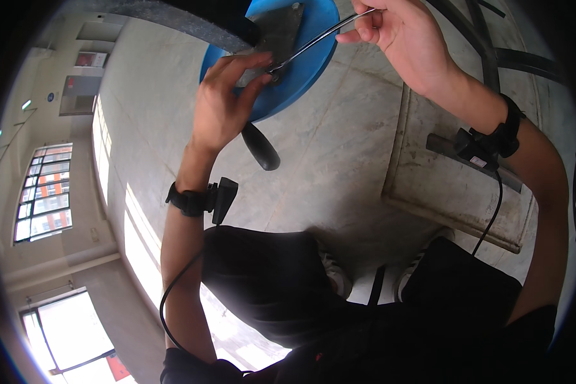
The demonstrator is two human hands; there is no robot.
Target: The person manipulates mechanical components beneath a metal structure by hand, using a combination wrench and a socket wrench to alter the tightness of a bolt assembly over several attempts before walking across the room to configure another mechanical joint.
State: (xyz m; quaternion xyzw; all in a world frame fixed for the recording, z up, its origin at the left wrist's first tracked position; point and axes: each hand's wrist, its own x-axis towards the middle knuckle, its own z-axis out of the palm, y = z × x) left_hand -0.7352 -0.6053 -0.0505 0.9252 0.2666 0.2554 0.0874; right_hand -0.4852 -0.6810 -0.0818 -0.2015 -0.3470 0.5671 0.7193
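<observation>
A slim shiny metal wrench [320,40] slants across a round blue disc [301,86]. My right hand [411,46] pinches its upper end between thumb and fingers. At the lower end, the thumb and fingertips of my left hand [223,99] close around the wrench's head, beside a small bolt [276,78]. A dark metal plate [287,29] is fixed on the disc, and the wrench's head lies at its lower edge. Fingers partly cover the bolt and the wrench's head. Below the disc, a black lever grip [260,147] sticks out, near my left wrist.
A thick dark metal beam [192,22] reaches over the disc from the upper left. Black metal bars [486,54] stand at the upper right. A worn flat board [422,185] with a dark strip [445,148] lies on the floor at right. Cables run from both wrist straps.
</observation>
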